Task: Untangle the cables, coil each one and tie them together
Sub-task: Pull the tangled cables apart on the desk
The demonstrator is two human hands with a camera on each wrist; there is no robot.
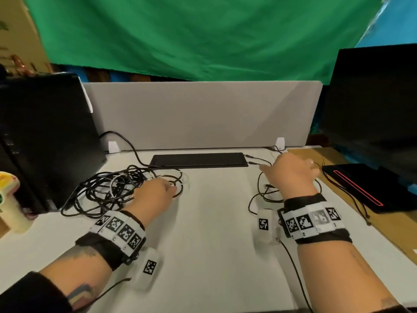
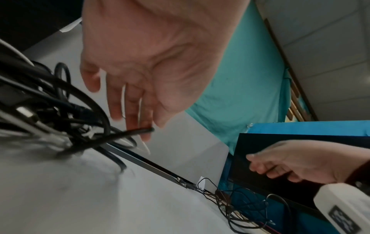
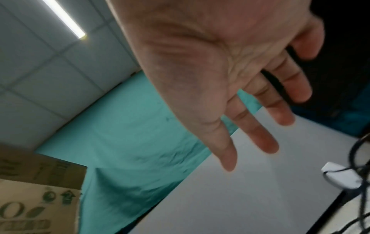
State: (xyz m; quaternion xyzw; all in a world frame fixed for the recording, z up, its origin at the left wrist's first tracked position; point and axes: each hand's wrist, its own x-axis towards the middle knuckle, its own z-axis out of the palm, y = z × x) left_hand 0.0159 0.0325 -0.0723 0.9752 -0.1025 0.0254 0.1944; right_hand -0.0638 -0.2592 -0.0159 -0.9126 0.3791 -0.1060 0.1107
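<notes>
A big tangle of black and white cables (image 1: 112,188) lies on the white desk (image 1: 214,222) at the left, close up in the left wrist view (image 2: 50,110). My left hand (image 1: 168,188) is at the tangle's right edge. There its thumb and fingers (image 2: 140,120) pinch a black cable (image 2: 120,134). A thin black cable (image 1: 261,195) lies in loose loops at the right. My right hand (image 1: 277,168) hovers over it with straight, spread fingers (image 3: 260,139) and holds nothing.
A black flat panel (image 1: 198,160) lies at the back before a grey divider (image 1: 203,114). A black computer tower (image 1: 45,136) stands left and a dark monitor (image 1: 372,105) right. A black device with a red line (image 1: 361,186) rests on cardboard (image 1: 316,154).
</notes>
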